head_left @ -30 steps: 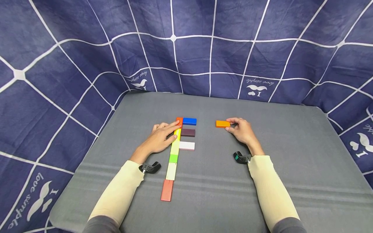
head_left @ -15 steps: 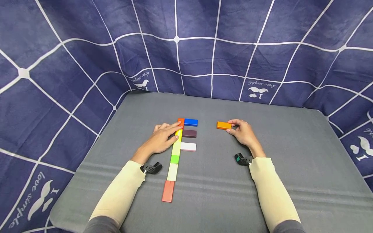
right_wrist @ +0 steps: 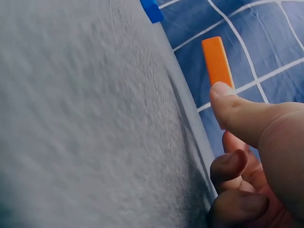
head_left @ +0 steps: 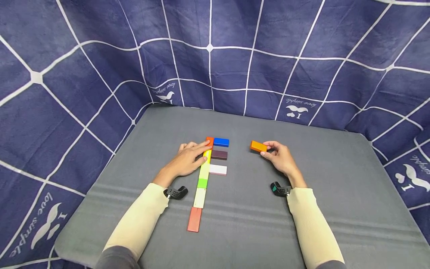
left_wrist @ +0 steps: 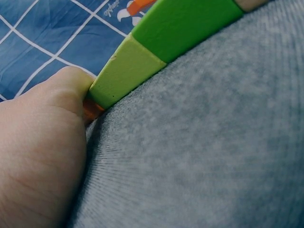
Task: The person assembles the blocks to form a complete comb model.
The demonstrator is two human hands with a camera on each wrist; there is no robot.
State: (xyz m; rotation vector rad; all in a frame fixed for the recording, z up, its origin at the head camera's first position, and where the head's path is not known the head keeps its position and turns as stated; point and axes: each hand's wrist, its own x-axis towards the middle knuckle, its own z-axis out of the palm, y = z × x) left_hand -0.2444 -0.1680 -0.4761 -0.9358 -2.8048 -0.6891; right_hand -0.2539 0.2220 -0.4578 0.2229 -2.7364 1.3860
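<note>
My right hand (head_left: 281, 157) pinches one end of an orange block (head_left: 258, 146) between thumb and fingers, the block tilted with a shadow beneath. In the right wrist view this orange block (right_wrist: 216, 59) points away from the thumb. To the left, my left hand (head_left: 185, 161) rests its extended fingers on the red-orange block (head_left: 211, 138) and the yellow block (head_left: 208, 153) at the far end of a row. Down the row follow a pale yellow block (head_left: 203, 172), a green block (head_left: 202, 183), a cream block (head_left: 199, 198) and a coral block (head_left: 194, 220).
Blue (head_left: 221, 142), dark purple (head_left: 219, 155) and white (head_left: 218, 170) blocks stick out rightward from the row, one below another with gaps between. Everything lies on a grey padded table (head_left: 248, 224). A navy curtain (head_left: 235, 67) with white lines surrounds its back and sides.
The right hand has tilted the orange block, its near end now lower to the right, and a shadow shows under it. The left hand stays on the row. The head view has shifted slightly.
</note>
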